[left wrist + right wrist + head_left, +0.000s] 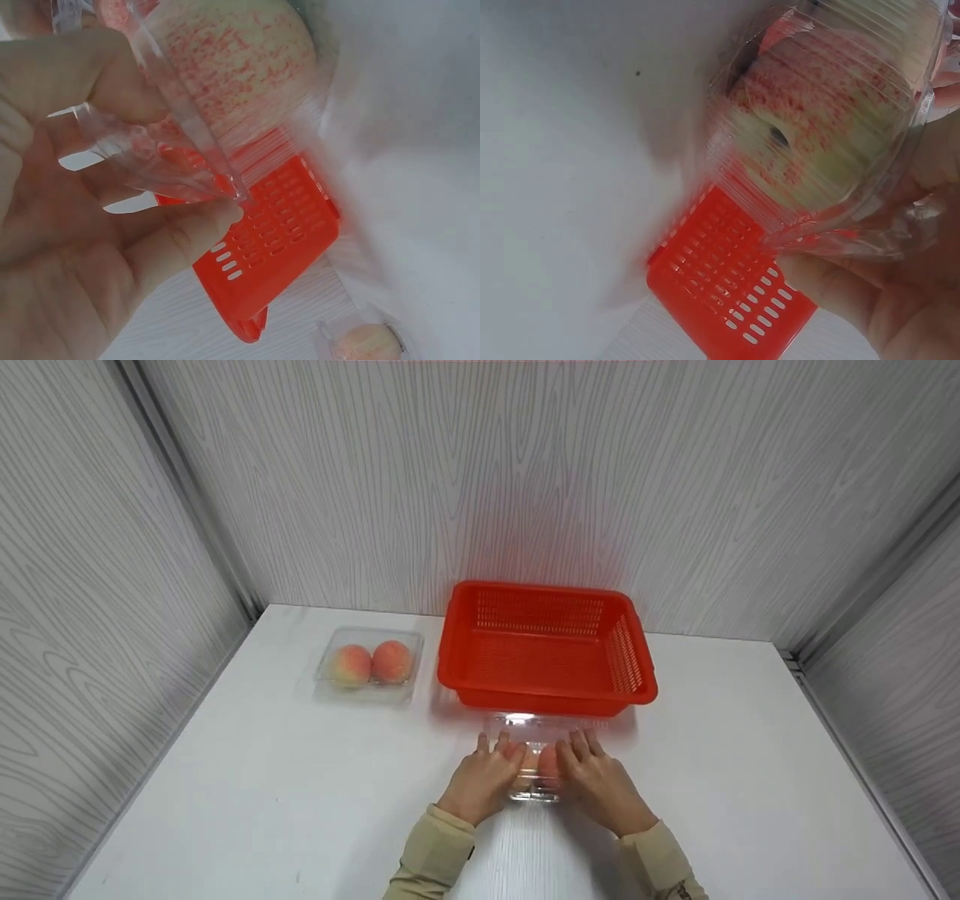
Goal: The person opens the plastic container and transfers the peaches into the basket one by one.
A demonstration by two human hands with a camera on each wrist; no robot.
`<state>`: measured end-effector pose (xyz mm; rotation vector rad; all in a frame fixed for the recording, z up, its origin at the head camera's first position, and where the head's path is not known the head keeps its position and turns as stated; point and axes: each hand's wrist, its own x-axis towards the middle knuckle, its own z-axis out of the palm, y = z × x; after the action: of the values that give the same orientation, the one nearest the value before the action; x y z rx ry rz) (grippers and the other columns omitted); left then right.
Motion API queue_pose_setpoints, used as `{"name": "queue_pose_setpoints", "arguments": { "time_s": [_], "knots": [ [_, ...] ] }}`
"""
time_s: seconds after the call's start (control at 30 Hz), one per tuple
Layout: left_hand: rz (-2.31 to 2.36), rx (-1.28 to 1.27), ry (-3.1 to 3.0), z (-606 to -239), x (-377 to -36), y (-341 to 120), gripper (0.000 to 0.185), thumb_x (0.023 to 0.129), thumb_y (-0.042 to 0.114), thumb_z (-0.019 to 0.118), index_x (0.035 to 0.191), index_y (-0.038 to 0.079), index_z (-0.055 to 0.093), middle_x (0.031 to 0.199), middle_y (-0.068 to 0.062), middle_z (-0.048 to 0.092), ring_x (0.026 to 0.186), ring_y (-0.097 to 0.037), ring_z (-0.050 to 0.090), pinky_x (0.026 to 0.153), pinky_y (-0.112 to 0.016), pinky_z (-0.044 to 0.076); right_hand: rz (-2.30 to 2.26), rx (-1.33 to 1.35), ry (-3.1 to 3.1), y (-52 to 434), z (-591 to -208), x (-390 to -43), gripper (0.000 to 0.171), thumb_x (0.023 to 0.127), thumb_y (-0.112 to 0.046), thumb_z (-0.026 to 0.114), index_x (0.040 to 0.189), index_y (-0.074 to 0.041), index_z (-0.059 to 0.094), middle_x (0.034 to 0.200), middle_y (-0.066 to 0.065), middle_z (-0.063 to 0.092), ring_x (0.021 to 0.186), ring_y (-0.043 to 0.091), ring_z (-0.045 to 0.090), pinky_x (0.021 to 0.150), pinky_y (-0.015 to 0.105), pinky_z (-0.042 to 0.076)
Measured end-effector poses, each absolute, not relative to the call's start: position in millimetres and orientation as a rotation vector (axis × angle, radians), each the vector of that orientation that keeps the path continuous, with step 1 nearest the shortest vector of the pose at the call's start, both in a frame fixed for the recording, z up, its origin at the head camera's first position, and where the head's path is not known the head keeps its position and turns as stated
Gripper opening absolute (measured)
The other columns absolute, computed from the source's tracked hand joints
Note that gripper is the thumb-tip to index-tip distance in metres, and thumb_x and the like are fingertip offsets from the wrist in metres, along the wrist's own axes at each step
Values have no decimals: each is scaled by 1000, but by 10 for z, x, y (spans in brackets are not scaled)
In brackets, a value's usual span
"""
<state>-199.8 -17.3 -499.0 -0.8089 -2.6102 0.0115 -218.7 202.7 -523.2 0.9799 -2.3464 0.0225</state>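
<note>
Clear plastic was what you had to manage at this moment, and it ran across the desk [247,780] from left to right. Far to your left, well apart from your hands, a shallow transparent plastic clamshell box with two pink-and-yellow peaches [369,664] sat closed, just beside the red perforated plastic basket [546,649]. That basket stood at the back, against the grey wood-grain wall [525,472], and it looked empty.

Your left hand [484,776] gripped the left side of a second clear plastic clamshell box holding peaches [534,769], its fingers wrapped over the top edge; the left wrist view showed the thumb [180,244] pressed under the thin rim. Your right hand [596,780] held the opposite side the same way, fingers curled over the lid. The box lay right in front of the basket's near wall, between your hands; whether it was resting on the desk or slightly lifted could not be told.

To do this well, you needed an even squeeze from both sides, light enough that the thin shell did not buckle or pop open. Keeping the box level would have stopped the speckled peach [817,127] inside from rolling, and lifting it clear of the basket's rim seemed wiser than dragging it.
</note>
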Motion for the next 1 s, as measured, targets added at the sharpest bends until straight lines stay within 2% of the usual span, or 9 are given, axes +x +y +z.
{"name": "queue_pose_setpoints", "arguments": {
  "time_s": [0.17, 0.43, 0.77, 1.0],
  "knots": [
    [-18, -824, -2621, -4937, -2010, -162, 42, 75, 9, 83, 114, 6, 68, 118, -22, 68, 95, -44, 70, 58, -37, 61, 25, 990, -2328, 2029, -5213, -2190, 62, 61, -1, 94, 113, 7, 61, 112, 27, 62, 105, 46, 65, 62, 43, 61],
    [-62, -830, -2632, -4934, -2042, -160, 35, 76, 6, 80, 109, 5, 67, 112, -20, 69, 92, -41, 69, 58, -36, 61, 82, 992, -2380, 2024, -5171, -2193, 60, 66, -2, 93, 115, 5, 61, 117, 25, 62, 112, 45, 63, 67, 44, 61],
    [-61, -826, -2648, -4946, -2063, -162, 32, 76, 4, 81, 105, 5, 66, 105, -16, 69, 85, -35, 69, 56, -33, 59, 162, 1038, -2369, 2004, -5136, -2238, 52, 70, 2, 89, 114, 3, 61, 118, 20, 61, 105, 36, 63, 70, 42, 61],
    [-29, -811, -2610, -4962, -2081, -156, 29, 79, 12, 81, 104, 6, 69, 102, -14, 70, 85, -32, 70, 56, -32, 59, 160, 1039, -2388, 2008, -5137, -2240, 63, 62, -15, 98, 109, 1, 60, 107, 15, 59, 99, 32, 59, 71, 40, 61]
  ]
}}
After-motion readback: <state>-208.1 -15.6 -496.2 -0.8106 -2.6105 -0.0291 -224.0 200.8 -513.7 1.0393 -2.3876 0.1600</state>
